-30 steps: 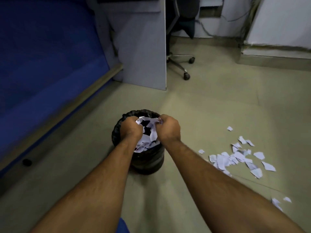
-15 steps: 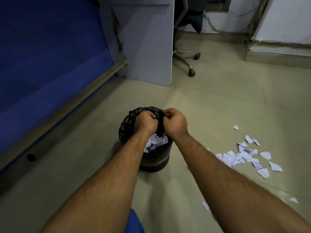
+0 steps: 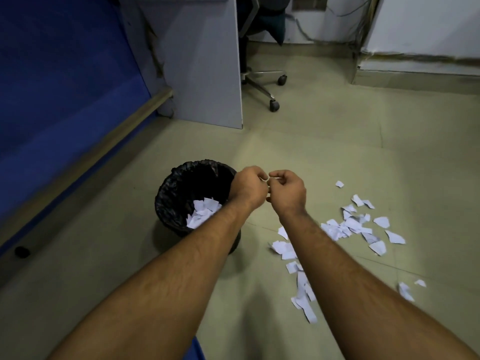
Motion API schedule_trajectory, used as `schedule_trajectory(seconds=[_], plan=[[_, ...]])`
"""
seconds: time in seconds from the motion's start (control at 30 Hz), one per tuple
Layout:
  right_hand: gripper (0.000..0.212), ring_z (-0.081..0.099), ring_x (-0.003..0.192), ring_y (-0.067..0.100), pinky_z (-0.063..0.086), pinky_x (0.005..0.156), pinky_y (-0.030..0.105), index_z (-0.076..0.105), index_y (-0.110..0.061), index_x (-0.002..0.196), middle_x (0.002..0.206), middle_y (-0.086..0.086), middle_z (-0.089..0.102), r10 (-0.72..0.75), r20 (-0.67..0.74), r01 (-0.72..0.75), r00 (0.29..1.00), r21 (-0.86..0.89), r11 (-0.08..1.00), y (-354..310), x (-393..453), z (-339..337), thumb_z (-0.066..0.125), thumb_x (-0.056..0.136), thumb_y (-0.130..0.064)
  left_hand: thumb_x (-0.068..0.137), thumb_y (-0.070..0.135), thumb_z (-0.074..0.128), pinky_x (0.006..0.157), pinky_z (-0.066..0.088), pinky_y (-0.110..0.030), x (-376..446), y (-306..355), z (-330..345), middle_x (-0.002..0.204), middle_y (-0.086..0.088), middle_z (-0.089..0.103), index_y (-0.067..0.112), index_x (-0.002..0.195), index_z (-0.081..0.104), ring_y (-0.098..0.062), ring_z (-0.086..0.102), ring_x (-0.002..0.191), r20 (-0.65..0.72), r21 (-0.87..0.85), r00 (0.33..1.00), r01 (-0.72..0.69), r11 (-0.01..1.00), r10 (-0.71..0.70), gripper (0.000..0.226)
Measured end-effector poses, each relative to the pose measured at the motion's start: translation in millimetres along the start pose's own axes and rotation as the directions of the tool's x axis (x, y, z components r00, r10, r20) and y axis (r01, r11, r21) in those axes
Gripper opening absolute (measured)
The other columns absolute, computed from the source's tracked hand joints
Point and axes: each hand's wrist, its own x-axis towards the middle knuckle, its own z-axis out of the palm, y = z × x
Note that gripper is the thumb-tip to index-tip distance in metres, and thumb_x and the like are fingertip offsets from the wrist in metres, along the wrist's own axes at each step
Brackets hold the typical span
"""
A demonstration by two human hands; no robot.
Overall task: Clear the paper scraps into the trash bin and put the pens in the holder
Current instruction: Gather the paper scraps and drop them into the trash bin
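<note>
A black trash bin (image 3: 181, 168) lined with a black bag stands on the floor, with white paper scraps (image 3: 205, 210) lying inside it. My left hand (image 3: 248, 185) hovers over the bin's right rim with its fingers curled. My right hand (image 3: 287, 190) is just to the right of it, also curled, and their fingertips touch. A tiny white speck shows between the fingertips, and no other paper is in either hand. More torn paper scraps (image 3: 348, 227) lie scattered on the floor right of the bin, and a strip of scraps (image 3: 302, 289) runs nearer to me. No pens or holder are in view.
A grey partition panel (image 3: 207, 61) stands behind the bin, with an office chair base (image 3: 262, 81) on castors beside it. A blue wall panel (image 3: 65, 87) with a wooden skirting (image 3: 104, 149) runs along the left. A white cabinet (image 3: 420, 27) is at the far right.
Both hands dropped their paper scraps into the bin, then lifted and shifted right to its right rim. The view moved right, showing more scraps on the floor.
</note>
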Motion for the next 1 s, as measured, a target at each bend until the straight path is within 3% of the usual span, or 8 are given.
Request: schedule_trajectory(seconds=[0.17,0.33,0.57,0.63,0.77,0.83,0.9,1.0], plan=[[0.025,0.071,0.085,0.021,0.058,0.083,0.040,0.071,-0.026,0.093,0.088,-0.001,0.075,0.095,-0.095,-0.106,0.991,-0.125,0.986,58,-7,-74,0.052,0.077,-0.023,0.084,0.010,0.052,0.083,0.050,-0.028,-24,-2,86,0.113,-0.006,0.069,0.022,0.105,0.070,-0.028,0.064,0.104,0.178,0.161,0.983,-0.068,0.985,0.038,0.030],[0.034,0.063,0.112,0.027,0.044,0.091,0.028,0.068,-0.017,0.116,0.114,0.007,0.071,0.296,0.047,-0.233,0.954,-0.501,0.833,181,-49,-140,0.065,0.083,-0.022,0.086,0.019,0.058,0.096,0.048,-0.034,-76,-60,185,0.129,-0.009,0.060,0.018,0.128,0.056,-0.028,0.056,0.119,0.578,0.301,0.815,-0.258,0.918,0.039,0.042],[0.101,0.016,0.149,0.036,0.029,0.113,0.047,0.026,-0.026,0.152,0.161,0.015,0.017,0.261,0.199,0.083,0.944,-0.914,0.398,274,-81,-149,0.067,0.068,-0.063,0.059,0.075,0.071,0.106,0.035,-0.048,-108,-141,238,0.160,-0.017,0.015,0.021,0.155,0.005,-0.034,0.025,0.144,0.739,0.581,0.671,-0.681,0.445,0.062,0.128],[0.097,0.016,0.148,0.037,0.028,0.113,0.048,0.026,-0.025,0.152,0.161,0.016,0.016,0.219,0.189,0.094,0.957,-0.919,0.382,280,-76,-149,0.063,0.071,-0.064,0.059,0.076,0.070,0.105,0.035,-0.048,-106,-151,241,0.159,-0.021,0.017,0.020,0.156,0.010,-0.036,0.027,0.144,0.723,0.581,0.675,-0.711,0.397,0.151,0.127],[0.068,0.050,0.126,0.041,0.047,0.094,0.047,0.055,-0.015,0.134,0.137,0.018,0.054,-0.055,0.129,0.140,0.990,-0.874,0.466,285,-57,-144,0.052,0.074,-0.047,0.047,0.068,0.080,0.083,0.051,-0.041,-73,-153,250,0.139,-0.019,0.053,0.019,0.139,0.051,-0.035,0.060,0.114,0.581,0.589,0.732,-0.680,0.437,0.355,0.108],[0.063,0.059,0.109,0.041,0.049,0.084,0.044,0.060,-0.013,0.125,0.124,0.016,0.061,-0.180,0.112,0.187,0.977,-0.856,0.483,286,-44,-142,0.059,0.068,-0.041,0.054,0.066,0.078,0.085,0.048,-0.042,-56,-148,252,0.141,-0.015,0.050,0.020,0.139,0.049,-0.034,0.058,0.115,0.510,0.613,0.756,-0.654,0.443,0.411,0.101],[0.076,0.054,0.119,0.041,0.048,0.090,0.046,0.053,-0.014,0.135,0.134,0.019,0.054,-0.190,0.123,0.202,0.974,-0.854,0.480,284,-30,-140,0.065,0.066,-0.043,0.051,0.070,0.077,0.088,0.048,-0.046,-47,-141,250,0.146,-0.016,0.045,0.020,0.143,0.044,-0.036,0.053,0.123,0.464,0.647,0.785,-0.617,0.447,0.412,0.110],[0.107,0.020,0.147,0.039,0.029,0.113,0.055,0.014,-0.021,0.157,0.162,0.019,0.016,0.052,0.219,0.175,0.974,-0.884,0.433,277,-12,-131,0.065,0.071,-0.058,0.048,0.078,0.072,0.102,0.036,-0.058,-28,-144,256,0.161,-0.014,0.009,0.029,0.154,0.007,-0.042,0.021,0.143,0.517,0.686,0.856,-0.420,0.595,0.008,0.134]])
